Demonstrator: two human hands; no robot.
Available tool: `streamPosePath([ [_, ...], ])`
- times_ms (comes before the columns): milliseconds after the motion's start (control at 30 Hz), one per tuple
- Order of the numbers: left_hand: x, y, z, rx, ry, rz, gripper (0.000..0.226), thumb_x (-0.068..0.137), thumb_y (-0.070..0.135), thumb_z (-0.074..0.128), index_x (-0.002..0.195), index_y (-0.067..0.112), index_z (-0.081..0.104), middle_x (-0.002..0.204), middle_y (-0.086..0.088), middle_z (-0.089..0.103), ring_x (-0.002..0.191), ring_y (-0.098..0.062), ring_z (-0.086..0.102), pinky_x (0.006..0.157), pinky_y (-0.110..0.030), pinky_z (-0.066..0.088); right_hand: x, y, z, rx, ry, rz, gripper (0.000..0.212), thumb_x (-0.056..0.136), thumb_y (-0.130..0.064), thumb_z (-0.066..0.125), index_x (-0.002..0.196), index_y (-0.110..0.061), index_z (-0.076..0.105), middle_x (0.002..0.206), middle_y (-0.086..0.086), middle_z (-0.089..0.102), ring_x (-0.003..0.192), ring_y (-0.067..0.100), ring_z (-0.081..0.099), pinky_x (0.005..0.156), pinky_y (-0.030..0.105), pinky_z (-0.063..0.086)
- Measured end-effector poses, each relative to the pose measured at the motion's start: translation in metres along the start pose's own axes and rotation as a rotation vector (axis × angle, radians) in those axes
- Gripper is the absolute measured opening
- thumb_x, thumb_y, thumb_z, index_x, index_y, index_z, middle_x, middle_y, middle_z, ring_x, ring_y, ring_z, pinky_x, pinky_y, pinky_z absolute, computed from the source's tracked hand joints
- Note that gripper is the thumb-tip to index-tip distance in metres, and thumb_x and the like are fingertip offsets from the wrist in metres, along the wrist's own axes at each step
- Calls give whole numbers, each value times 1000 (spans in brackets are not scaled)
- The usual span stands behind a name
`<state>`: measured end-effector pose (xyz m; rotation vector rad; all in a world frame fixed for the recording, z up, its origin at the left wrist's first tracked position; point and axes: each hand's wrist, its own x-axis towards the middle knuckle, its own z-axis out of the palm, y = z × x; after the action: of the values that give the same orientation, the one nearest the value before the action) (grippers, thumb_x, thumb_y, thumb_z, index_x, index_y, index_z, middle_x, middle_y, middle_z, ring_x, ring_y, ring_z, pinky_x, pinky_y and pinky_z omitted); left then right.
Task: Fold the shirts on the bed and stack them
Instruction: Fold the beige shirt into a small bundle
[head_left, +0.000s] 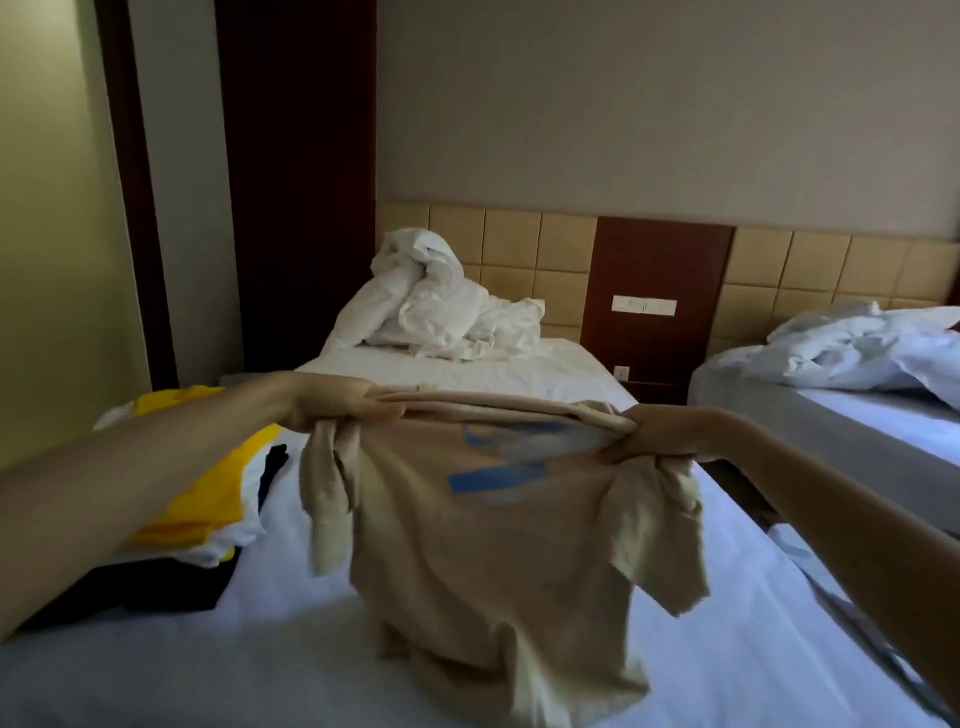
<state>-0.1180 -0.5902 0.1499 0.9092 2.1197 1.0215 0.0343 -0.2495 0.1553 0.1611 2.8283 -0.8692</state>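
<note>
Near bed: a single bed with a white fitted sheet (260, 649), running away from the viewer to a tan padded tile headboard (519, 244).
Second bed: a white-sheeted bed (831, 431) with rumpled bedding, to the right across a narrow gap.
Held garment: a beige short-sleeved cotton T-shirt with a blue print (493, 545), stretched between both hands over the middle of the near bed; both sleeves dangle and the lower hem crumples onto the sheet.
Duvet: a crumpled white duvet (436, 306), heaped at the head of the near bed.
Stack: folded yellow, white and black shirts (208, 499), piled on the bed's left side under the left forearm.
Left hand (337, 408): clenched on bunched fabric at the shirt's left shoulder.
Right hand (652, 431): fingers closed round the gathered right shoulder.
</note>
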Motion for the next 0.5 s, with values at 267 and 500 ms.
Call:
streamPosePath([
  [267, 77, -23, -1, 856, 40, -261, 13, 82, 30, 70, 77, 21, 61, 74, 5, 60, 66, -10, 56, 66, -21, 45, 72, 17, 16, -516, -61, -1, 21, 82, -13, 65, 91, -25, 51, 99, -1, 60, 88, 13, 54, 69, 17, 42],
  [500, 127, 40, -94, 1041, 912, -22, 7, 91, 20, 49, 89, 14, 52, 81, -2, 53, 69, -21, 53, 57, -30, 42, 147, -15, -67, -684, 779, -116, 33, 94, -12, 43, 127, -13, 47, 124, 9, 57, 112, 30, 54, 88, 41, 46],
])
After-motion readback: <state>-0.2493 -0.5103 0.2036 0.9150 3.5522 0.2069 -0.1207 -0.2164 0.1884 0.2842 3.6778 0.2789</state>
